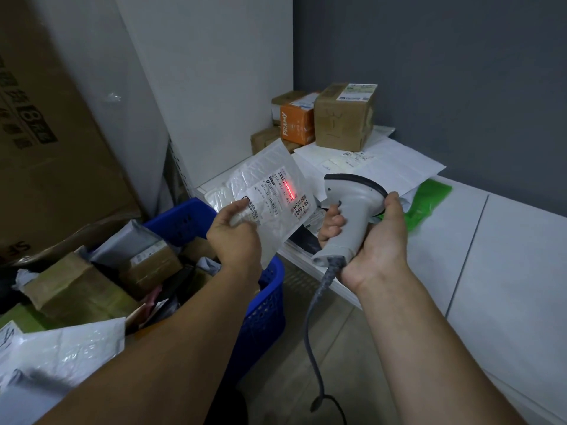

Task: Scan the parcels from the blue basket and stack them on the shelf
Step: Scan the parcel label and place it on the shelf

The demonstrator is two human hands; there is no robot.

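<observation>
Your left hand [234,237] pinches the white mailer [270,167] at its near edge, thumb on the label side and fingers behind it, holding it up tilted over the far rim of the blue basket [264,308]. Your right hand [377,240] is wrapped tight round the scanner [352,207] handle, head aimed left at the label [276,197]. The red line [289,189] sits on the barcode and runs along it, so aim looks good. The mailer is just left of the scanner, not touching it. The hand hides its near part, so its long axis is unclear. The shelf [506,240] is right of and behind the mailer, with flat mailers [383,167], a green bag [429,197] and boxes [343,116] stacked at its far left end. The stack is just beyond the held mailer, so the left hand is nearer and already has it. The next move is likely a short push far and right onto the flat pile. More parcels wait in the basket, so the task is mid-way.
</observation>
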